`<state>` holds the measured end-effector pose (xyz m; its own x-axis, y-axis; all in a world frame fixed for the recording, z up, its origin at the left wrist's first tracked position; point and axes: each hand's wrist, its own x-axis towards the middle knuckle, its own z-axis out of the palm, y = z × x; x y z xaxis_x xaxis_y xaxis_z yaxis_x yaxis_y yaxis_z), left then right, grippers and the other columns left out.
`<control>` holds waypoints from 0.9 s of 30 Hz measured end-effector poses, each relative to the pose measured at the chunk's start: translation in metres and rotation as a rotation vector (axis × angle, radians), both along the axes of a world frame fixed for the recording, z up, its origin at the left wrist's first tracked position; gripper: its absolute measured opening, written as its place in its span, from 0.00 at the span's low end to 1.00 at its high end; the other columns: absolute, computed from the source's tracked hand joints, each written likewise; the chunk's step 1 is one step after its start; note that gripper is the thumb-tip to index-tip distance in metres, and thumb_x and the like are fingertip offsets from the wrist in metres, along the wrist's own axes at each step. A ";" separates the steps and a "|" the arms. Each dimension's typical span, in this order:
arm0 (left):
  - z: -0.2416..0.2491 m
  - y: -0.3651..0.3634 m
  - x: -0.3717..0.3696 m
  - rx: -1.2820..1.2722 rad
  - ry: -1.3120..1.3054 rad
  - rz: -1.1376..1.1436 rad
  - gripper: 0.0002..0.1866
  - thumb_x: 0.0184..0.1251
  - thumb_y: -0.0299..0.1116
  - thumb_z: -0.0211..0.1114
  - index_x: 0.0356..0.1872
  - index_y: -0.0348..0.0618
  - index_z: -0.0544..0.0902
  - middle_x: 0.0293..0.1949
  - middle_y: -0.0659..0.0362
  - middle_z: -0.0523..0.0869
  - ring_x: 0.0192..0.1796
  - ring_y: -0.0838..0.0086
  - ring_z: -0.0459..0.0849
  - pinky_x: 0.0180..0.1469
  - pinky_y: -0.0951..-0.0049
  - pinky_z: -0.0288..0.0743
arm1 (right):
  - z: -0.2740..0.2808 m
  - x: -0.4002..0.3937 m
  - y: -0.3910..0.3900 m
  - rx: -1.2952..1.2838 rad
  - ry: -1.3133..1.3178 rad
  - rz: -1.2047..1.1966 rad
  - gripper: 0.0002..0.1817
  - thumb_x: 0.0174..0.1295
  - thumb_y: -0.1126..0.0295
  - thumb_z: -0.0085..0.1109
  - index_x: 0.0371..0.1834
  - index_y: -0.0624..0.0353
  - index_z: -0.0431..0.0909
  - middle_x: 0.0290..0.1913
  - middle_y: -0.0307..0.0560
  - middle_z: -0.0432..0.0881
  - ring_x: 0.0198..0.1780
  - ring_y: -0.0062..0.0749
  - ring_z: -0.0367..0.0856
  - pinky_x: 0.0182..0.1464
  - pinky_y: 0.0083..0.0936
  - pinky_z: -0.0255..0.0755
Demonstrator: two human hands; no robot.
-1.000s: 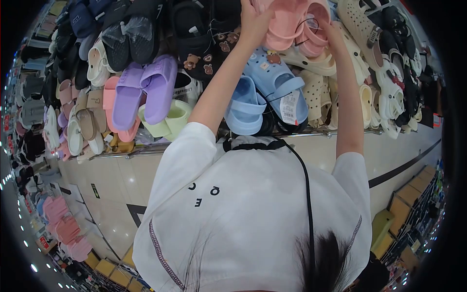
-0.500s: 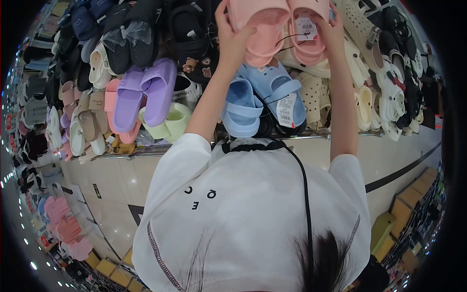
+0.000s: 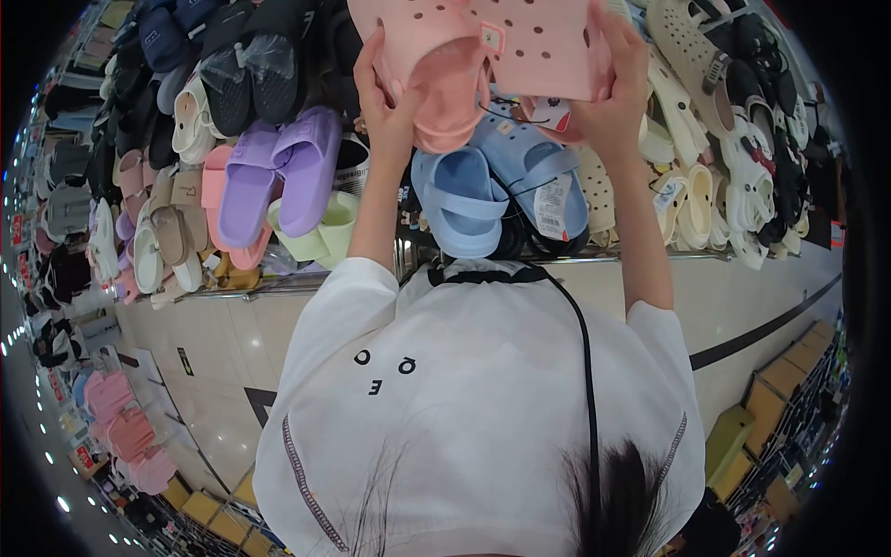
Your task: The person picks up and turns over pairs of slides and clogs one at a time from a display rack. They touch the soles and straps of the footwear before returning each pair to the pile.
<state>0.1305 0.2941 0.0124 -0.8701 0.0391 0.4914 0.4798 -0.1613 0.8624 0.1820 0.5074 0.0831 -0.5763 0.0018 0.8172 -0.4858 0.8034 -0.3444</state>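
Note:
A pair of pink clogs is held up at the top of the view, the left clog [image 3: 418, 28] seen into its opening and the right clog [image 3: 548, 56] showing its holed upper. My left hand [image 3: 390, 107] is closed round the outer side of the left clog. On the other side, my right hand [image 3: 613, 88] grips the right clog by its edge. A paper tag [image 3: 551, 115] on a thin black loop hangs between them. Just below, a pair of blue clogs [image 3: 461, 209] with its own white tag [image 3: 550, 209] lies on the display.
Purple slides [image 3: 306, 172] and green slides [image 3: 325, 232] lie to the left, with black slippers [image 3: 274, 74] behind. Cream clogs [image 3: 693, 206] are on the right. A metal rail [image 3: 278, 292] runs along the display's front edge. Pink items [image 3: 125, 432] are at lower left.
The pink clogs have come lower and a bit left, and the right one has turned so its holed upper shows. Both hands moved with them.

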 end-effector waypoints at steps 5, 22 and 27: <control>-0.006 -0.005 0.002 -0.091 0.056 0.077 0.36 0.40 0.24 0.56 0.59 0.38 0.61 0.59 0.54 0.62 0.61 0.66 0.62 0.61 0.69 0.56 | -0.009 -0.002 0.001 0.058 0.142 0.050 0.29 0.39 0.74 0.64 0.50 0.62 0.70 0.44 0.49 0.77 0.47 0.35 0.75 0.44 0.26 0.70; -0.018 0.014 -0.002 0.141 0.193 0.176 0.34 0.51 0.32 0.67 0.58 0.40 0.60 0.51 0.52 0.72 0.52 0.68 0.75 0.53 0.71 0.70 | -0.047 0.023 -0.012 0.424 0.593 0.308 0.28 0.43 0.38 0.58 0.48 0.31 0.70 0.49 0.33 0.69 0.45 0.35 0.74 0.55 0.35 0.62; -0.020 0.010 -0.005 0.101 0.363 0.179 0.32 0.56 0.38 0.64 0.58 0.41 0.59 0.51 0.51 0.72 0.50 0.71 0.75 0.50 0.73 0.70 | -0.038 0.031 -0.011 0.618 0.725 0.186 0.33 0.51 0.45 0.54 0.60 0.32 0.53 0.51 0.40 0.65 0.50 0.36 0.70 0.56 0.38 0.62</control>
<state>0.1256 0.3038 -0.0079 -0.6281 -0.1607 0.7613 0.7781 -0.1230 0.6160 0.2127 0.4963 0.0453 0.1203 -0.5874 0.8003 -0.5513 0.6308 0.5460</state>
